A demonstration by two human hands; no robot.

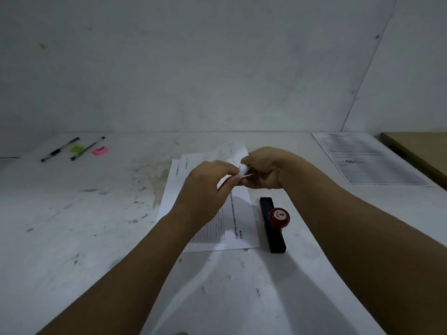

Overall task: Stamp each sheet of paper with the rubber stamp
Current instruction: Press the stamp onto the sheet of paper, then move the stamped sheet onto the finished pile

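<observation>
A small stack of printed sheets [239,226] lies on the white table in front of me. Above its far end, my left hand [205,187] and my right hand [266,168] meet and pinch the lifted corner of the top sheet [238,154] between fingertips. The paper curls up between the two hands. The rubber stamp [279,217], with a red round knob marked TOP and a long black base, stands on the table just right of the stack, below my right wrist. Neither hand touches it.
A separate printed sheet [370,160] lies at the far right beside a brown board [420,151]. At the far left lie two pens [72,148], a green scrap [77,148] and a pink one [99,150]. A wall rises right behind the scuffed table [72,226].
</observation>
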